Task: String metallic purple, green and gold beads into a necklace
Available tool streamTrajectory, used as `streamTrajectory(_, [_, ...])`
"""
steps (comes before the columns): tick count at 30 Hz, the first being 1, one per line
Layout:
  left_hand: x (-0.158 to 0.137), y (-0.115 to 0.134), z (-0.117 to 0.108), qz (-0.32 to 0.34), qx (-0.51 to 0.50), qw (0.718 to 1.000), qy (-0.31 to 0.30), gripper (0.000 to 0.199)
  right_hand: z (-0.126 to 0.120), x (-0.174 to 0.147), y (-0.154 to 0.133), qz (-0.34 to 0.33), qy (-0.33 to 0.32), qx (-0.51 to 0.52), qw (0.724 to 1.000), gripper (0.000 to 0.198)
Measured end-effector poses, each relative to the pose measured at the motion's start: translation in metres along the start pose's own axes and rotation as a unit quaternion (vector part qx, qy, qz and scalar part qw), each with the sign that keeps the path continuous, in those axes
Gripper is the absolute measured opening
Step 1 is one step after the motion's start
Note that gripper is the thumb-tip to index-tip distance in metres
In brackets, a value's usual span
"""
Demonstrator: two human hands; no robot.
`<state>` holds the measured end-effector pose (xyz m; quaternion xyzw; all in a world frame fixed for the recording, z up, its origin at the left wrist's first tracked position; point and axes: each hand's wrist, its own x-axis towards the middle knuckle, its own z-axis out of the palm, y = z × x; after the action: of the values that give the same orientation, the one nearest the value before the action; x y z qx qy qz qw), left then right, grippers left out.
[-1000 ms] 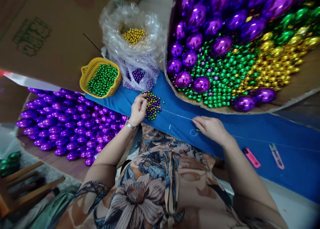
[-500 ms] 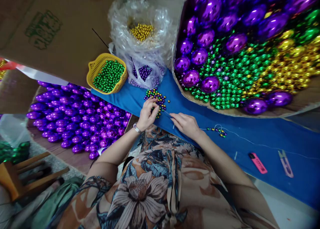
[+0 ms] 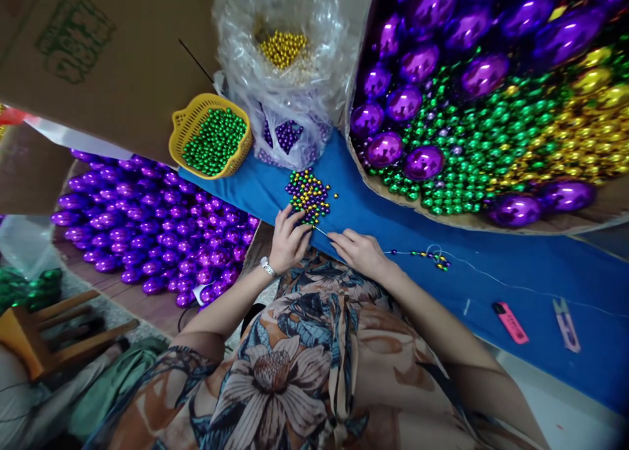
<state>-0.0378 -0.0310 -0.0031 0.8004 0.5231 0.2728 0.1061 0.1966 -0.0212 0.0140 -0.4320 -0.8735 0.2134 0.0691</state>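
A pile of loose purple, green and gold beads [image 3: 309, 191] lies on the blue cloth [image 3: 393, 221]. At its near edge is my left hand [image 3: 289, 242], fingers bent and slightly apart, with nothing visible held. My right hand [image 3: 362, 253] pinches a thin needle [image 3: 321, 231], its tip pointing left toward my left fingertips and the beads. From behind my right hand runs a pale thread [image 3: 484, 272], with a short string of small beads [image 3: 430, 257] on it, looped on the cloth.
A yellow basket [image 3: 177, 139] of green beads and a clear plastic bag [image 3: 236, 50] with gold and purple beads stand behind. Large boxes of shiny beads [image 3: 472, 129] and purple beads [image 3: 147, 227] flank me. A pink cutter [image 3: 512, 322] and thread snips [image 3: 567, 327] lie right.
My left hand has drawn back toward me from the pile, its fingers opening out. My right hand, with the needle, has shifted slightly left and down. More of the pile shows.
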Motion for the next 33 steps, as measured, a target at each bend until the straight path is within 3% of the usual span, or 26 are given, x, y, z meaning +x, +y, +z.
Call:
streamTrajectory(10, [-0.001,-0.001,0.005,0.029,0.007,1.0,-0.004,0.022,-0.002,0.0,-0.002,0.005,-0.034,-0.037,0.999,0.04])
streamTrajectory(15, [0.002,0.005,0.001,-0.007,-0.023,0.999,-0.033,0.022,0.002,0.002,-0.003,0.003,-0.007,-0.036,0.999,0.039])
streamTrajectory(20, [0.001,0.003,0.0,-0.042,-0.026,0.999,0.002,0.023,0.005,0.002,-0.002,0.005,0.028,-0.015,0.999,0.039])
streamTrajectory(27, [0.001,-0.001,0.004,-0.012,-0.002,1.0,0.019,0.024,0.006,0.004,-0.005,0.022,0.035,-0.016,0.999,0.04])
streamTrajectory(33, [0.0,-0.003,0.004,-0.036,-0.003,0.999,-0.006,0.023,0.004,0.005,-0.005,0.022,0.013,-0.022,0.999,0.04])
